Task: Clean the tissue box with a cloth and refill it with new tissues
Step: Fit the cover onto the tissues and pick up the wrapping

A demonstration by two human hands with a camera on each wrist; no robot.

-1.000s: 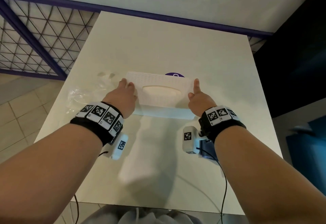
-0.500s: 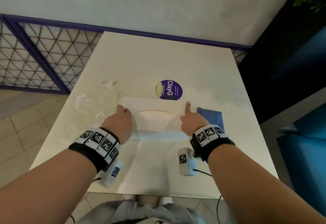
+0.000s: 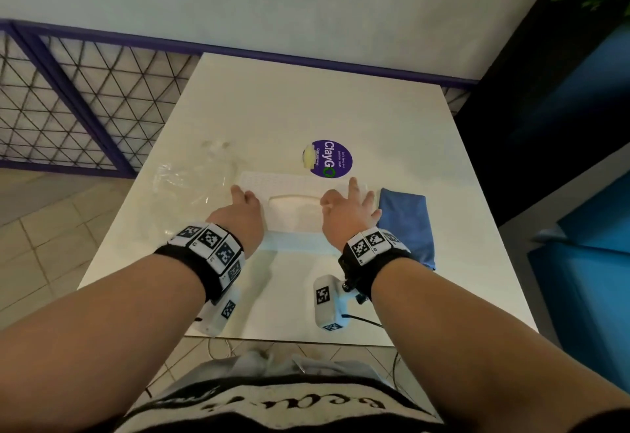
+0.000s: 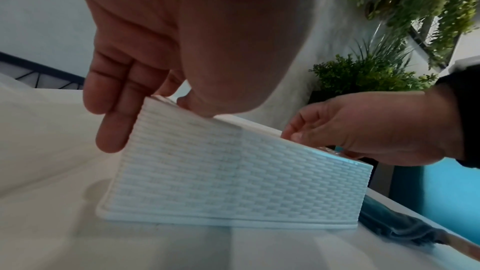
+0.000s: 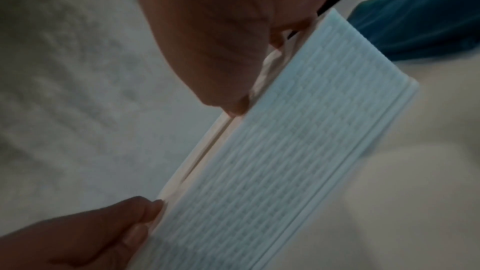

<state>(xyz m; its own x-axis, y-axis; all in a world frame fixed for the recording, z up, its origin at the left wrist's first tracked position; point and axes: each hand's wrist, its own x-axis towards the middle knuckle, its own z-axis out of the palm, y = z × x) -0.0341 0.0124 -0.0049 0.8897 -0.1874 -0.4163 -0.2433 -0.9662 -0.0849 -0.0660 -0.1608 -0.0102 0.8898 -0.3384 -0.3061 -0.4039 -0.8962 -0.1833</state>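
A white woven-pattern tissue box [image 3: 289, 190] stands on the white table [image 3: 306, 108], with tissue showing in its oval top slot [image 3: 293, 200]. My left hand [image 3: 242, 206] holds the box's left end [image 4: 207, 163], thumb on the top edge and fingers [image 4: 114, 130] down the side. My right hand [image 3: 349, 206] lies over the top right of the box, fingers spread, with the thumb [image 5: 233, 102] pressing at the lid seam. A folded blue cloth [image 3: 405, 224] lies just right of the box.
A crumpled clear plastic wrapper [image 3: 191, 187] lies left of the box. Just behind the box, a round purple sticker [image 3: 332, 159] is stuck to the table. A blue seat [image 3: 586, 221] stands to the right, and a metal grid fence [image 3: 68, 102] to the left.
My right hand has shifted from the box's right end onto its top, with the fingers spreading. The left hand stays at the left end. The head view has tilted up.
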